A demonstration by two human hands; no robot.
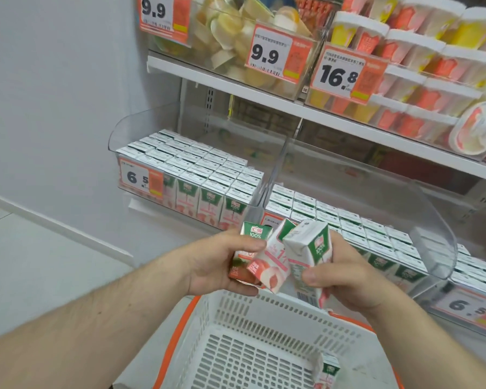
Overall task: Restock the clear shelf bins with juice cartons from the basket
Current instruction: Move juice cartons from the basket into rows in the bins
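**Above the basket, both hands grip juice cartons**

Above the far rim of the white basket, the left hand curls round two cartons, one upright and one tilted. Just beside it, the right hand wraps a third carton, thumb across its front. One more carton stands at the basket's near right corner. Behind, the left clear bin and the right clear bin hold rows of cartons above 6.5 price tags.
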